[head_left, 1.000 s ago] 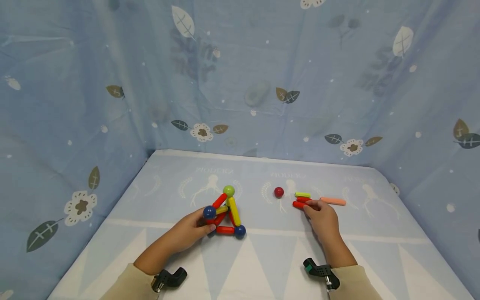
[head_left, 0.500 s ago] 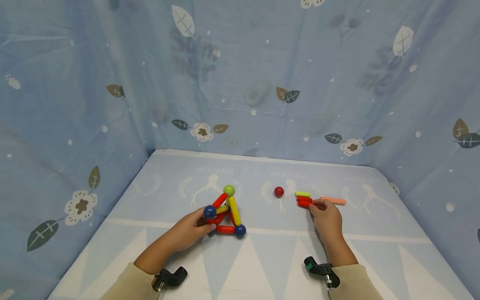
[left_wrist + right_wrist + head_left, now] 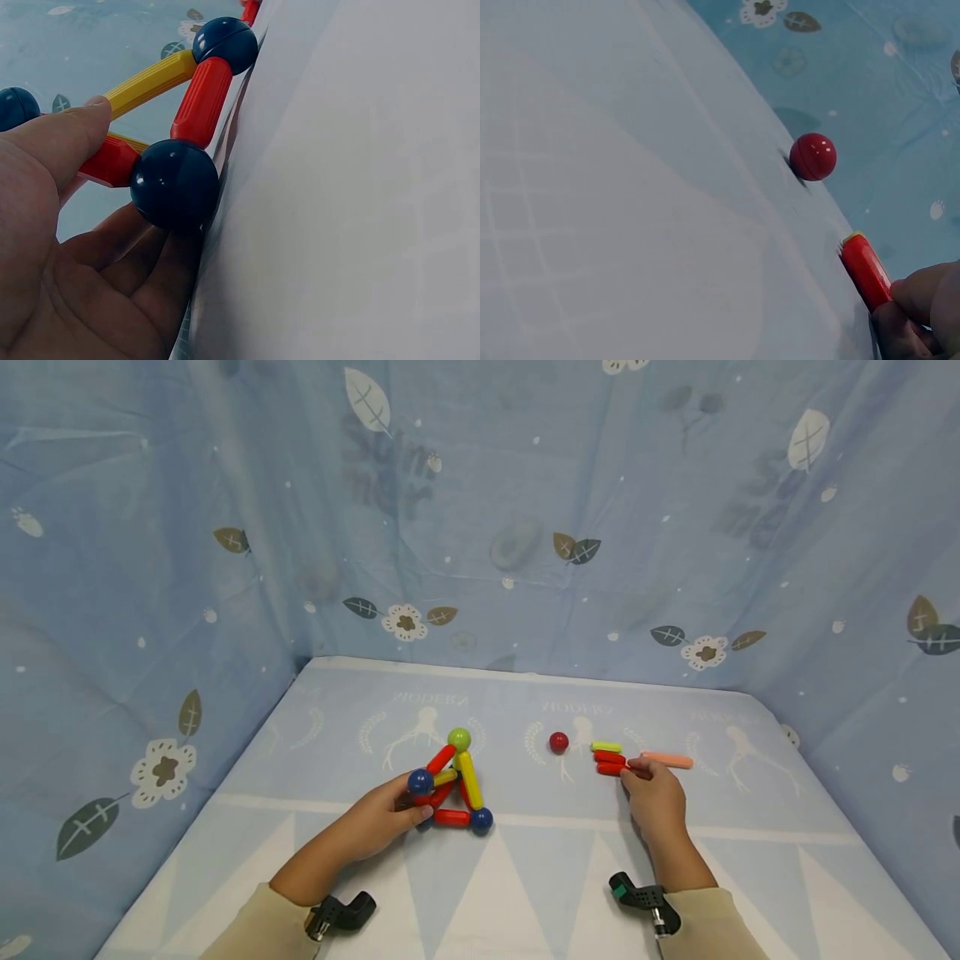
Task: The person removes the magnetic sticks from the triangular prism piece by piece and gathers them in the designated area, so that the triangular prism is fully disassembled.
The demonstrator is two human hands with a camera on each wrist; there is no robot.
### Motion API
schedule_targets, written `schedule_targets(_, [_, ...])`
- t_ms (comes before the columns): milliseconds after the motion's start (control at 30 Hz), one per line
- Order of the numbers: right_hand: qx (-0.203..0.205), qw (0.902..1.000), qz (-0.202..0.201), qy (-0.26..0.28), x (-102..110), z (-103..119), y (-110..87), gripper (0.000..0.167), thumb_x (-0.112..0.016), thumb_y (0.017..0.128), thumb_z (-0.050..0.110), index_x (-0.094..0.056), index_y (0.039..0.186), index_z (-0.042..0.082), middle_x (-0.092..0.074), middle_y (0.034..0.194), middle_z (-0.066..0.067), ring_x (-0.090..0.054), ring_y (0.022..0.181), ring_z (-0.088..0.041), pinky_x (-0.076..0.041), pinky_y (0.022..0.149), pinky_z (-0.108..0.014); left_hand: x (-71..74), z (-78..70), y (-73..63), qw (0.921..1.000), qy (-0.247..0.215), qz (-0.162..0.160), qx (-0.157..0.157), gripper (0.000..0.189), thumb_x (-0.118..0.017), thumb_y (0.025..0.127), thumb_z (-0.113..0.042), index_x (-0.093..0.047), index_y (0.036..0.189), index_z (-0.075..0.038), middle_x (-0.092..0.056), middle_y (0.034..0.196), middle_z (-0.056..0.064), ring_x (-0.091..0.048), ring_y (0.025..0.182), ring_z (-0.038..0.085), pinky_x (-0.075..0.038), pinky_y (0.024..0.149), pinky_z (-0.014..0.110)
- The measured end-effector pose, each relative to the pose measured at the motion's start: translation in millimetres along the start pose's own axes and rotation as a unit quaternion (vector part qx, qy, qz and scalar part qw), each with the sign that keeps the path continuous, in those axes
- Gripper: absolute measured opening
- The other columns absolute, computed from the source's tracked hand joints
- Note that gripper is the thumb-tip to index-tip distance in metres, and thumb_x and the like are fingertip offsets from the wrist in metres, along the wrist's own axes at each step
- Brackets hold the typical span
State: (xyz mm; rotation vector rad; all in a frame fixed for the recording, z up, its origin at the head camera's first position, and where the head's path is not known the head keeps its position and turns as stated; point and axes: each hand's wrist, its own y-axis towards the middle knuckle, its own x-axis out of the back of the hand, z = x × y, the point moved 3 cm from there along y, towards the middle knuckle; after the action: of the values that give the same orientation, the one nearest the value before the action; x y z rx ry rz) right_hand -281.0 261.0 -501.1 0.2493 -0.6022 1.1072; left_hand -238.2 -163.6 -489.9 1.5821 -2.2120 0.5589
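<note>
My left hand (image 3: pixel 384 821) holds a lower-left corner of a frame built from magnetic rods and balls (image 3: pixel 469 781). It has red and yellow rods, dark blue balls and a green ball on top. In the left wrist view, the thumb lies over a red rod (image 3: pixel 112 161) beside a blue ball (image 3: pixel 176 184), with the other fingers below. My right hand (image 3: pixel 656 800) pinches the right end of a red magnetic rod (image 3: pixel 611 769) lying on the table. Just behind that rod are a second red rod (image 3: pixel 609 757) and a yellow-green rod (image 3: pixel 606 747).
A loose dark red ball (image 3: pixel 558 742) sits left of the rods. An orange-pink rod (image 3: pixel 669 761) lies behind my right hand. Patterned blue cloth (image 3: pixel 510 543) hangs around the back and sides of the cloth-covered table (image 3: pixel 525 893).
My right hand has shifted slightly right with the red rod, which now lies nearly even with the red rod behind it. The left hand and the frame stay in place.
</note>
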Motion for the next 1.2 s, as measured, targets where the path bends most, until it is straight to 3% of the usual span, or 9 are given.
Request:
schedule_targets(267, [0.001,0.9987,-0.045,0.025,6,4,-6.5,0.038,-0.062,0.106,0.027,-0.062,0.138,0.007,-0.062,0.132,-0.015,-0.059,0.115,-0.030,-0.055,0.085,-0.031,-0.4,-4.0,1.5,1.0000,-0.003,0.007,-0.002,0.049,-0.076,0.098,-0.029,-0.059,0.144,-0.025,-0.067,0.136,0.003,-0.065,0.108,0.020,-0.056,0.098,0.046])
schedule_targets(433, [0.044,0.9967,-0.045,0.051,5,18,-18.7,0.035,-0.064,0.105,0.029,-0.064,0.135,0.009,-0.064,0.129,-0.011,-0.061,0.109,-0.025,-0.051,0.074,-0.019,-0.6,-2.7,1.5,1.0000,-0.003,0.008,-0.004,0.050,-0.075,0.098,-0.029,-0.059,0.145,-0.026,-0.066,0.138,0.003,-0.065,0.113,0.020,-0.055,0.100,0.046])
schedule_targets(533, [0.075,0.9954,-0.025,0.055,-3,31,-29.0,0.031,-0.067,0.103,0.027,-0.066,0.129,0.009,-0.067,0.120,-0.009,-0.061,0.101,-0.023,-0.050,0.069,-0.017,-0.2,-1.8,0.9,1.0000,-0.005,0.007,-0.003,0.050,-0.076,0.098,-0.029,-0.059,0.144,-0.027,-0.067,0.135,0.002,-0.063,0.111,0.021,-0.054,0.102,0.049])
schedule_targets(667, [0.097,0.9938,0.025,0.047,-17,45,-43.6,0.029,-0.071,0.101,0.026,-0.068,0.123,0.008,-0.068,0.113,-0.008,-0.060,0.098,-0.021,-0.050,0.072,-0.019,-0.4,-1.7,1.0,0.9999,-0.009,0.010,-0.004,0.051,-0.076,0.098,-0.029,-0.058,0.145,-0.027,-0.067,0.135,0.001,-0.063,0.113,0.020,-0.053,0.103,0.050])
schedule_targets(967, [0.114,0.9849,0.117,0.056,-42,72,-61.5,0.028,-0.074,0.099,0.023,-0.069,0.122,0.008,-0.072,0.117,-0.007,-0.066,0.104,-0.023,-0.057,0.084,-0.028,1.1,-5.0,0.2,0.9999,-0.004,0.013,-0.001,0.048,-0.075,0.098,-0.027,-0.059,0.144,-0.027,-0.068,0.131,0.002,-0.063,0.106,0.022,-0.056,0.092,0.041])
schedule_targets(1200, [0.133,0.9800,0.134,0.063,-67,88,-79.8,0.022,-0.077,0.096,0.022,-0.072,0.114,0.010,-0.072,0.107,-0.004,-0.064,0.095,-0.021,-0.056,0.079,-0.027,1.4,-3.5,-1.2,1.0000,0.000,0.008,0.004,0.045,-0.076,0.097,-0.027,-0.061,0.140,-0.025,-0.067,0.134,0.002,-0.063,0.107,0.020,-0.056,0.097,0.045])
